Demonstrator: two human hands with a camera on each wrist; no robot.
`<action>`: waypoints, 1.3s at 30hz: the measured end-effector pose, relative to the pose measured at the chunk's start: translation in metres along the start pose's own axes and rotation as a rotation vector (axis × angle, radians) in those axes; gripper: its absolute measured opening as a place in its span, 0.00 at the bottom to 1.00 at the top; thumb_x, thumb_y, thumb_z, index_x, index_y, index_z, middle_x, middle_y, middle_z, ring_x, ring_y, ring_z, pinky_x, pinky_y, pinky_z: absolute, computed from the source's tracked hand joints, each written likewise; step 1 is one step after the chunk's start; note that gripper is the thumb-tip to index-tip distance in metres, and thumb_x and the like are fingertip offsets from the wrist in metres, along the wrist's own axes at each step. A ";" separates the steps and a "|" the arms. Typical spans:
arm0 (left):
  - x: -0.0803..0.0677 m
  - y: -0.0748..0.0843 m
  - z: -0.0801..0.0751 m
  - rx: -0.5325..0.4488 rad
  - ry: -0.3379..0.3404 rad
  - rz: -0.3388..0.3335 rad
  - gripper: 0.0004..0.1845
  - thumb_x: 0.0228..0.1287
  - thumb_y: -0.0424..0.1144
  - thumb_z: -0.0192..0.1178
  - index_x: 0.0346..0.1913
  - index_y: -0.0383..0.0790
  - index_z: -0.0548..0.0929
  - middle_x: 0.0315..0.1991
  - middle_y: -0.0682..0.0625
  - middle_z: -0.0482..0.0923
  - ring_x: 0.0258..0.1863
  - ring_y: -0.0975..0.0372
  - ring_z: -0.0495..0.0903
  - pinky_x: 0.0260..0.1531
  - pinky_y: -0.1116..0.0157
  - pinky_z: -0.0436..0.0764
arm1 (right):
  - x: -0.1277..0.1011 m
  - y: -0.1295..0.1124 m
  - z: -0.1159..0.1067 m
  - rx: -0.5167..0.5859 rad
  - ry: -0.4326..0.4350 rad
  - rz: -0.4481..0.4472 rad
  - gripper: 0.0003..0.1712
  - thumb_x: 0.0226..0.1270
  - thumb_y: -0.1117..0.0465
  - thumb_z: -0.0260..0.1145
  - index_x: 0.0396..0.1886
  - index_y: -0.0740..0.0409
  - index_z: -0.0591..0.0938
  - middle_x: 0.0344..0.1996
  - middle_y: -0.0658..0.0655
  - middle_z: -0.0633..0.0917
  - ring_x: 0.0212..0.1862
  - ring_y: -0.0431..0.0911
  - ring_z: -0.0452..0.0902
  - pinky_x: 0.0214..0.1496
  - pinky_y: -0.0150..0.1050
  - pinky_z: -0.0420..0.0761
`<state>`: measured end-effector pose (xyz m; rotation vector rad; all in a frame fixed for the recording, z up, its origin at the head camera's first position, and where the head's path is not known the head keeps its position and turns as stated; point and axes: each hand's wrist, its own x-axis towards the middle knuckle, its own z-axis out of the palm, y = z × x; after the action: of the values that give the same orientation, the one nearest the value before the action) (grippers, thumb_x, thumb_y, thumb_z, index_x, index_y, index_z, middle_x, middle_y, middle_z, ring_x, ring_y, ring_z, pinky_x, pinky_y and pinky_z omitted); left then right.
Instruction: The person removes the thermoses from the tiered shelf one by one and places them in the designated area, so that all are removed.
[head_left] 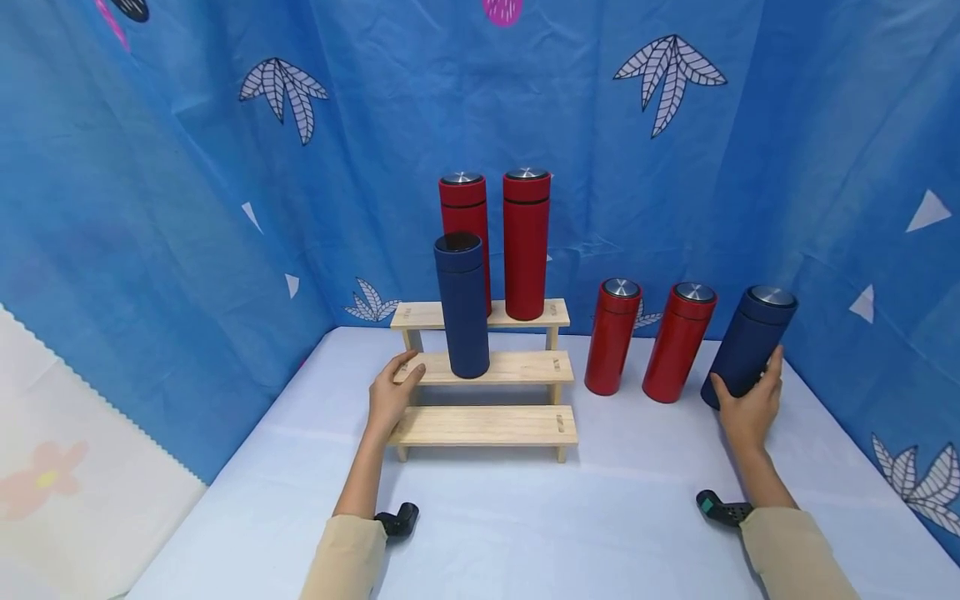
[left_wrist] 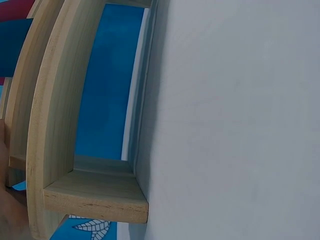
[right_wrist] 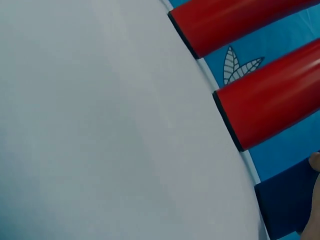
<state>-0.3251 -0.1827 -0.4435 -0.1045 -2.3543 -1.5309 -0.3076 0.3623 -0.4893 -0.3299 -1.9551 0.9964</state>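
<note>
My right hand grips the lower part of a navy bottle that tilts left on the white table, thumb on its left side and fingers on its right. The right wrist view shows that navy bottle at the bottom right. My left hand holds the left end of the middle step of a wooden three-step shelf, thumb on top. A dark blue bottle stands on that step just right of the hand. Two red bottles stand on the top step.
Two more red bottles stand on the table between the shelf and the navy bottle, seen also as red bottles in the right wrist view. Blue patterned cloth walls the table at the back and sides. The shelf's leg fills the left wrist view.
</note>
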 end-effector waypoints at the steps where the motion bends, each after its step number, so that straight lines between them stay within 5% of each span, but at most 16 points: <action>1: 0.000 0.000 0.000 0.000 0.001 0.003 0.29 0.59 0.59 0.57 0.61 0.50 0.73 0.64 0.49 0.66 0.59 0.51 0.68 0.52 0.51 0.72 | -0.001 -0.001 0.000 0.006 0.013 0.002 0.54 0.57 0.61 0.69 0.73 0.39 0.44 0.69 0.58 0.57 0.67 0.55 0.56 0.66 0.53 0.58; 4: 0.001 0.000 -0.001 0.000 0.002 0.006 0.29 0.59 0.58 0.57 0.61 0.49 0.73 0.64 0.50 0.66 0.60 0.51 0.66 0.53 0.51 0.71 | -0.003 -0.006 -0.001 0.020 0.078 0.002 0.51 0.57 0.61 0.68 0.72 0.37 0.48 0.63 0.62 0.64 0.61 0.56 0.64 0.61 0.52 0.65; 8: 0.001 -0.002 -0.001 0.004 -0.003 0.004 0.30 0.59 0.59 0.57 0.61 0.49 0.73 0.64 0.50 0.65 0.62 0.51 0.64 0.55 0.50 0.69 | -0.005 -0.018 -0.005 0.029 0.210 -0.014 0.43 0.59 0.59 0.67 0.70 0.39 0.57 0.56 0.60 0.72 0.55 0.51 0.70 0.56 0.37 0.70; 12: 0.002 -0.004 -0.001 0.012 -0.001 0.007 0.30 0.59 0.60 0.57 0.61 0.50 0.73 0.64 0.50 0.66 0.64 0.51 0.62 0.57 0.50 0.67 | -0.005 -0.045 -0.010 0.021 0.320 -0.075 0.23 0.62 0.59 0.63 0.57 0.55 0.75 0.47 0.61 0.78 0.51 0.51 0.70 0.56 0.35 0.62; 17: 0.001 -0.002 0.000 0.013 -0.001 0.008 0.30 0.59 0.60 0.57 0.61 0.49 0.73 0.65 0.49 0.65 0.62 0.51 0.64 0.55 0.50 0.69 | -0.010 -0.094 -0.009 0.062 0.364 -0.217 0.13 0.63 0.60 0.62 0.41 0.65 0.81 0.41 0.62 0.81 0.50 0.50 0.71 0.56 0.39 0.57; 27: 0.001 0.000 0.001 0.004 0.001 0.016 0.31 0.59 0.60 0.57 0.61 0.48 0.73 0.64 0.48 0.66 0.61 0.51 0.65 0.54 0.50 0.70 | -0.027 -0.194 0.017 0.314 0.231 -0.430 0.12 0.58 0.61 0.66 0.39 0.66 0.82 0.36 0.60 0.83 0.43 0.50 0.74 0.45 0.40 0.67; 39: 0.001 0.000 0.000 0.012 -0.001 0.008 0.30 0.59 0.60 0.56 0.61 0.50 0.73 0.65 0.50 0.65 0.61 0.51 0.65 0.54 0.51 0.70 | -0.050 -0.275 0.066 0.479 0.037 -0.546 0.34 0.52 0.66 0.70 0.60 0.59 0.69 0.53 0.58 0.76 0.54 0.47 0.72 0.53 0.47 0.75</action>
<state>-0.3256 -0.1824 -0.4432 -0.1121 -2.3608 -1.5127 -0.2920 0.1238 -0.3307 0.4308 -1.5750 1.0319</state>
